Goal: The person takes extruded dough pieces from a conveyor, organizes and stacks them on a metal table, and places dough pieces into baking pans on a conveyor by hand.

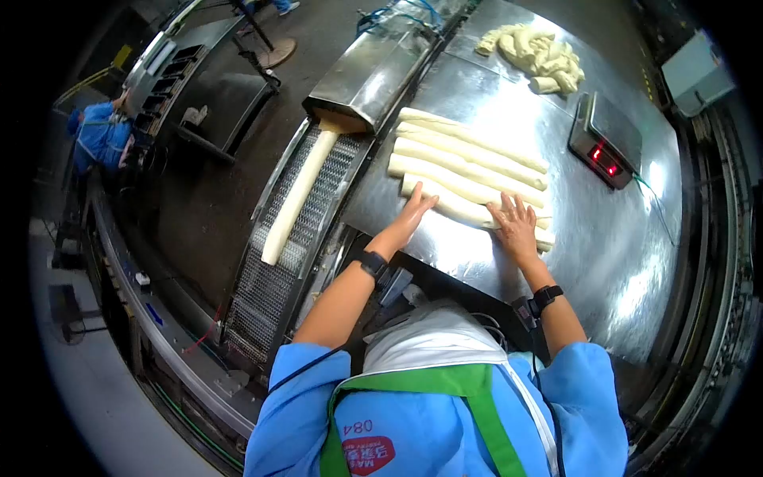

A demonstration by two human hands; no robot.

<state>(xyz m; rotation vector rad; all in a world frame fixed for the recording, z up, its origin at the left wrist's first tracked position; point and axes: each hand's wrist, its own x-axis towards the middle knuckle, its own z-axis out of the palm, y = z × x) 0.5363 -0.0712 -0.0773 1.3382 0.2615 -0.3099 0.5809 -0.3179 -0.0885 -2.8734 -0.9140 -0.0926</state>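
Note:
Several long, pale dough logs (469,163) lie side by side on a steel table (445,254). At the left end of the nearest dough log (453,205), my left hand (413,215) touches it with fingers stretched out. My right hand (517,228) lies with spread fingers on the right part of that same log. Both palms face down, so the undersides of the fingers are hidden. Neither hand is wrapped around the dough.
Left of the table, a mesh conveyor (274,278) carries another dough log (300,199) out from a metal hood (369,71). A digital scale (608,139) stands right of the logs. Dough pieces (540,56) are heaped at the back. A person in blue (103,135) works far left.

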